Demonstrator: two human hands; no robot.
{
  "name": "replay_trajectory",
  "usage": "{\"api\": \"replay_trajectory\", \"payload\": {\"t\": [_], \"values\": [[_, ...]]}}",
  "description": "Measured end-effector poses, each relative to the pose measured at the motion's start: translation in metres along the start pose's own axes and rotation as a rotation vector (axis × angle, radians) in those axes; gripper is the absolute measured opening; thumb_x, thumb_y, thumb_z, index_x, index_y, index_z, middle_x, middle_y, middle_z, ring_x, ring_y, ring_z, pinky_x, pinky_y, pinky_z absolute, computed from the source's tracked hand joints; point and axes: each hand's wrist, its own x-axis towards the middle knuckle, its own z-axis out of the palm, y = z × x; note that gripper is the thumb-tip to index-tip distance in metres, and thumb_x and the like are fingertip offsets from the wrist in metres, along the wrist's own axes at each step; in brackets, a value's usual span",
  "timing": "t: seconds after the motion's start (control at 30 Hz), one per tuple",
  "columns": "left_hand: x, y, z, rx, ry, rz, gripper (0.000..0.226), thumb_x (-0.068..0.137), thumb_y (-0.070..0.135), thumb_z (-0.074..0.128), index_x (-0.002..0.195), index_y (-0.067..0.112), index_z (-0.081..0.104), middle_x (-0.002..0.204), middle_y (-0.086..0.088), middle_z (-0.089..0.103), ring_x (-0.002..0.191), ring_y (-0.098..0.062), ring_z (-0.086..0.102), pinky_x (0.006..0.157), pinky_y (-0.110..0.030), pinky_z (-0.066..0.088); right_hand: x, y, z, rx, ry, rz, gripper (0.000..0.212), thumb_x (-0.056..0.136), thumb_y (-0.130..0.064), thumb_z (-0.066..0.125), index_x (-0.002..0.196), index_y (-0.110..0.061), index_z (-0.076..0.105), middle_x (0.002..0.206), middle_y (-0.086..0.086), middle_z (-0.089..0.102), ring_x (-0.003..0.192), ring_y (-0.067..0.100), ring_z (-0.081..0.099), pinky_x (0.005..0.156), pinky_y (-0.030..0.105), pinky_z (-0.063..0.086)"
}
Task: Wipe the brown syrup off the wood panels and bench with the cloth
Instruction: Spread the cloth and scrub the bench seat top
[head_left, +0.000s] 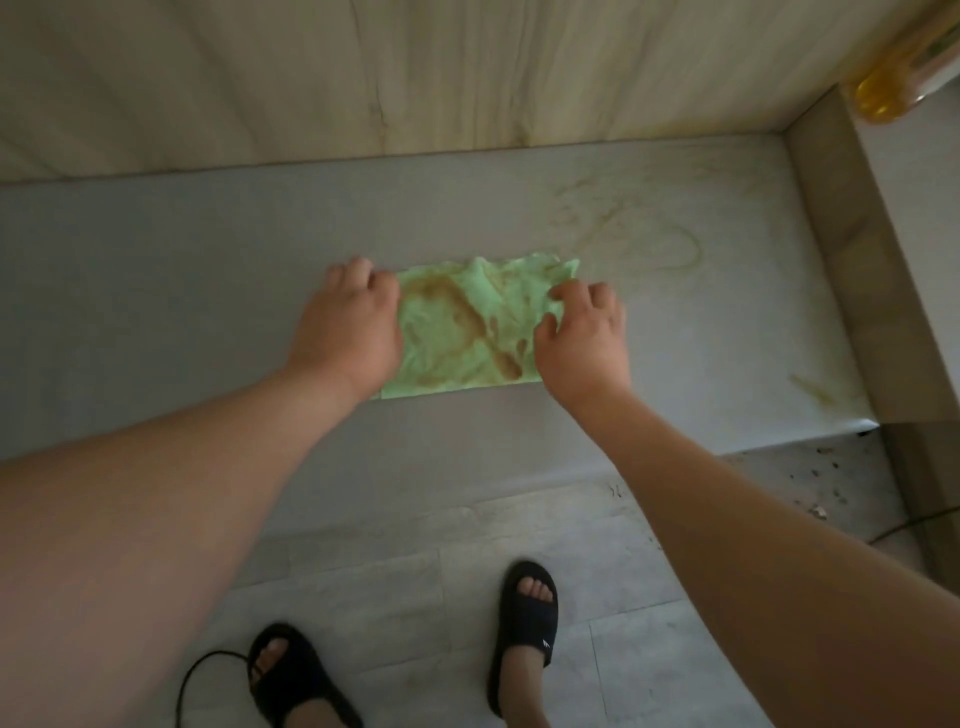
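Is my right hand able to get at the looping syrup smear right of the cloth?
Probably yes: the right hand holds the cloth, and the syrup smear lies just beyond on bare bench, nothing between.

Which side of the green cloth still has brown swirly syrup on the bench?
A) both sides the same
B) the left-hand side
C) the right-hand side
C: the syrup swirls mark the bench past the right hand, to the right of the cloth; past the left hand the bench looks plain grey.
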Motion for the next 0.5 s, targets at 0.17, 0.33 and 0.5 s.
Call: {"api": "replay_trajectory", "payload": {"t": [0.17, 0.33, 0.5], "values": [[-0.019, -0.020, 0.025, -0.005, -0.276, 0.183, 0.040, 0.084, 0.011, 0.062, 0.124, 0.014, 0.065, 0.122, -0.013, 0.054, 0.115, -0.039, 0.053, 0.092, -0.050, 0.052, -0.011, 0.009, 0.031, -0.166, -0.128, 0.040, 0.036, 0.099, -0.032, 0.051, 0.130, -0.014, 0.053, 0.133, 0.013, 0.047, 0.123, 0.036, 0.043, 0.104, 0.045, 0.040], [-0.050, -0.008, 0.019, -0.380, -0.457, 0.188, 0.046, 0.079, 0.020, 0.046, 0.111, 0.016, 0.079, 0.110, -0.006, 0.076, 0.107, -0.028, 0.069, 0.095, -0.034, 0.054, -0.006, 0.007, 0.033, -0.268, 0.027, 0.154, 0.043, 0.095, -0.034, 0.048, 0.128, -0.007, 0.055, 0.134, 0.018, 0.050, 0.124, 0.039, 0.045, 0.111, 0.048, 0.035], [-0.031, -0.024, 0.015, -0.386, -0.163, -0.086, 0.044, 0.073, 0.025, 0.039, 0.091, 0.019, 0.078, 0.094, -0.008, 0.077, 0.091, -0.034, 0.072, 0.080, -0.040, 0.056, -0.003, -0.042, 0.082, -0.197, -0.069, 0.149, 0.077, 0.103, -0.059, 0.031, 0.166, -0.017, 0.013, 0.171, 0.022, 0.003, 0.158, 0.041, 0.002, 0.128, 0.051, 0.002]]}}
